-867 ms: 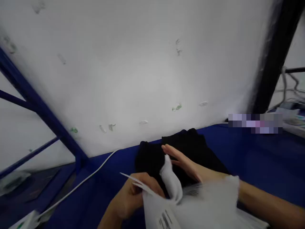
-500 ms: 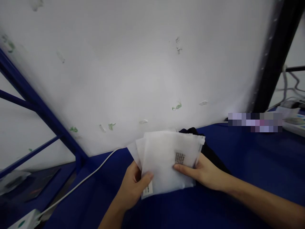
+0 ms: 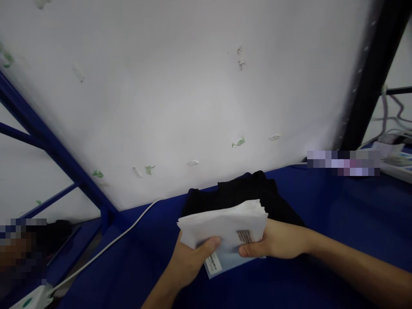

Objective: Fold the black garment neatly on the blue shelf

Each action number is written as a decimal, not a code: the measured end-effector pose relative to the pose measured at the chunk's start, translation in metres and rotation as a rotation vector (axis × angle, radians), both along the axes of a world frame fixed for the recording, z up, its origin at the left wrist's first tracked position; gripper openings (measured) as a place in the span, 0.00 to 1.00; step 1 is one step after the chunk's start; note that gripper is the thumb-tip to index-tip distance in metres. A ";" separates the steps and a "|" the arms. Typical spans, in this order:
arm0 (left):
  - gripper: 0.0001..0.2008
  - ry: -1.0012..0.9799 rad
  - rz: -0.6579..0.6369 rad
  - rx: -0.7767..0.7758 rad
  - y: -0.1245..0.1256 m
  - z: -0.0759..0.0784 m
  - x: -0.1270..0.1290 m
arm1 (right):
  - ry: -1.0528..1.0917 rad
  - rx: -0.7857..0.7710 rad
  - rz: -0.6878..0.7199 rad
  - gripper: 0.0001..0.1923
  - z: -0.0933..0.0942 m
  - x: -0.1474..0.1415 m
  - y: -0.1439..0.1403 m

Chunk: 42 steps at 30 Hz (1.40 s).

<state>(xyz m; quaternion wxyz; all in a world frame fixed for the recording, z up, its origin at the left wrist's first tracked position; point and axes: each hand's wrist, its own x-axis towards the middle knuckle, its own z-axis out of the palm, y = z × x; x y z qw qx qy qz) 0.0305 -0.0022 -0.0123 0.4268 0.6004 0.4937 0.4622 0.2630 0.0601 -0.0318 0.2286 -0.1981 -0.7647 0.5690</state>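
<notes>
A stack of frosted white plastic packaging bags (image 3: 225, 227) is held between my two hands above the blue table (image 3: 128, 266). The front bag bears a small block of dark print and, low on the left, a white barcode label (image 3: 213, 263). My left hand (image 3: 191, 259) is closed on the left edge, its thumb lying across the front. On the right edge my right hand (image 3: 275, 240) grips the stack, thumb in front near the print. The fingers behind the bags are hidden. Just beyond lies a folded black garment (image 3: 244, 191), partly covered by the stack.
A white wall (image 3: 161, 107) with peeled patches rises behind the table. To the left are a blue metal frame (image 3: 61, 159) and a white cable (image 3: 128, 229) leading to a power strip (image 3: 35, 298). A black post (image 3: 363, 86) stands at the right. Blurred areas lie at both sides.
The fanned bags are drawn together into a more even stack, lower and tipped so their top edges show. More of the black garment is visible behind. A blurred patch appears at far left.
</notes>
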 end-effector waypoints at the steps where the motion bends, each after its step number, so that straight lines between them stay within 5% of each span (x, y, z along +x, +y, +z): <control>1: 0.22 -0.010 0.023 0.002 0.001 -0.001 0.001 | -0.018 0.010 -0.017 0.18 -0.004 0.000 0.002; 8: 0.20 0.026 -0.041 -0.016 0.023 -0.006 -0.015 | 0.072 -0.135 -0.245 0.23 -0.016 -0.008 0.006; 13: 0.17 0.096 -0.025 0.027 0.039 -0.011 -0.030 | 0.166 -0.236 -0.175 0.25 -0.010 -0.011 0.008; 21: 0.18 0.511 0.414 0.037 0.073 0.005 -0.135 | 0.028 -0.227 -0.106 0.30 -0.022 -0.011 0.016; 27: 0.05 0.827 0.722 -0.096 0.077 -0.010 -0.184 | -0.008 -0.205 -0.040 0.29 -0.023 -0.007 0.016; 32: 0.08 0.981 0.829 -0.126 0.075 -0.018 -0.181 | -0.001 -0.184 -0.025 0.28 -0.027 -0.009 0.016; 36: 0.17 1.009 0.838 0.106 0.075 -0.010 -0.162 | 0.058 -0.151 -0.069 0.26 -0.019 -0.008 0.017; 38: 0.19 0.986 0.762 0.273 0.074 -0.005 -0.144 | 0.087 -0.087 -0.148 0.23 -0.011 -0.003 0.019; 42: 0.14 0.935 0.408 0.472 0.057 0.000 -0.089 | -0.020 0.250 -0.370 0.15 0.005 0.012 0.027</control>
